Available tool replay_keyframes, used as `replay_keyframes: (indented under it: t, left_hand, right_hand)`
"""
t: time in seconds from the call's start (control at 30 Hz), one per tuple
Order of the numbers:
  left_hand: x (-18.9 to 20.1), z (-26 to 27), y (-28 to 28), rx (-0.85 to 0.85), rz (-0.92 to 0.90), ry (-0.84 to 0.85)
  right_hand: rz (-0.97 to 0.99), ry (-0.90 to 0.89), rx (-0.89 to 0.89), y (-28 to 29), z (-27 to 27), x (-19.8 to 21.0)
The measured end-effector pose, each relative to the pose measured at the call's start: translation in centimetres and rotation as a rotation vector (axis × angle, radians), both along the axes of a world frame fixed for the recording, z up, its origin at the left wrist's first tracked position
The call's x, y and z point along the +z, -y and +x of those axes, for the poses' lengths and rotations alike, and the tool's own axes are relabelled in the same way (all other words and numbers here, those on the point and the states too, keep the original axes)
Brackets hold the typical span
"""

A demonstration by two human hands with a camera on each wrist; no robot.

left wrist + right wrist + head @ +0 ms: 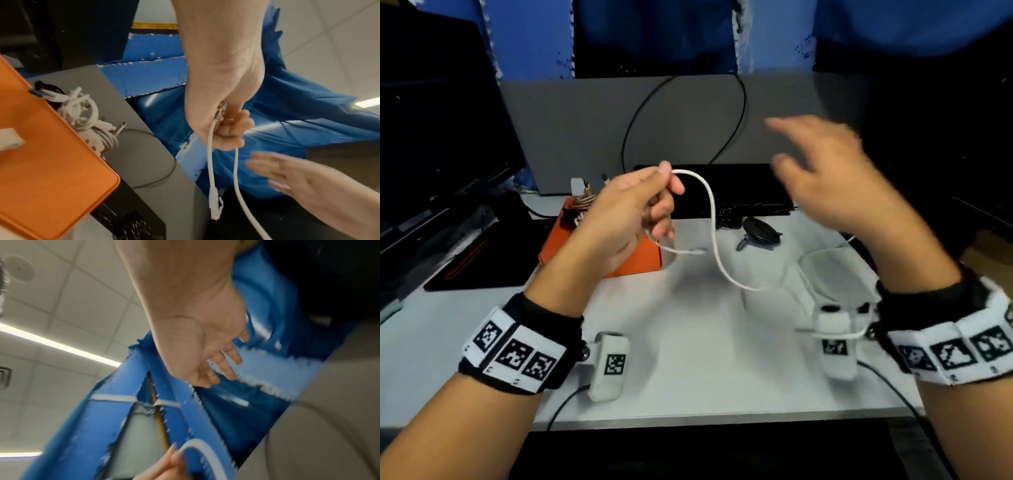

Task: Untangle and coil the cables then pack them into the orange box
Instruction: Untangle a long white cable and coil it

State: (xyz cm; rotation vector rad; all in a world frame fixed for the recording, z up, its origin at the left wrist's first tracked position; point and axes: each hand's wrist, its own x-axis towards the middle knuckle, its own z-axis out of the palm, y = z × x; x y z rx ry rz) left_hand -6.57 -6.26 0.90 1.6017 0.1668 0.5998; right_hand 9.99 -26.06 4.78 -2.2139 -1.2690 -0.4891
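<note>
Left hand [633,209] pinches the white cable [714,236] above the table [688,359], beside the orange box [633,260]. Right hand [835,178] is empty, fingers spread: catch the hanging length, then wind even loops.

an office workstation is shown: a white desk [688,342] is backed by a grey partition panel [585,130], with a dark monitor [438,137] at the left and a black keyboard [739,192] set against the panel. overhead, a suspended tile ceiling [72,296] with linear strip lights [61,345] and an air vent [4,378] is seen
</note>
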Motion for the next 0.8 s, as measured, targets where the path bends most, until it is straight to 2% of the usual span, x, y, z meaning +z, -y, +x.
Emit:
replay_keyframes:
  t: [0.07,0.17,0.23,0.3,0.4,0.53,0.7,0.8]
  left_hand:
    - [0.0,0.0,1.2,-0.079,-0.022,-0.018]
    - [0.5,-0.6,2.1,-0.228,-0.163,0.015]
    - [1.1,-1.0,1.9,-0.312,-0.265,0.096]
    - [1.6,-1.5,1.1,-0.323,-0.317,0.211]
    - [2.0,-1.9,0.2,-0.293,-0.322,0.326]
    - [1.8,-1.9,0.2,-0.25,-0.273,0.373]
    - [2.0,-1.5,0.7,0.02,-0.198,0.452]
    - [1.3,-0.7,2.0,0.155,0.004,0.402]
  right_hand:
    - [-0.053,-0.091,0.167,-2.0,-3.1,-1.2]
    - [-0.067,-0.216,0.307,-3.8,-4.6,-3.5]
    - [-0.031,-0.294,0.326,-4.3,-4.2,-4.7]
    - [-0.054,-0.36,0.325,-4.5,-4.0,-5.4]
    - [-0.14,-0.379,0.394,-4.9,-4.9,-5.6]
    - [-0.295,-0.403,0.478,-4.8,-5.8,-5.7]
    - [-0.372,-0.227,0.364,-4.6,-6.5,-5.9]
    - [-0.479,-0.176,0.404,-4.2,-8.4,-5.8]
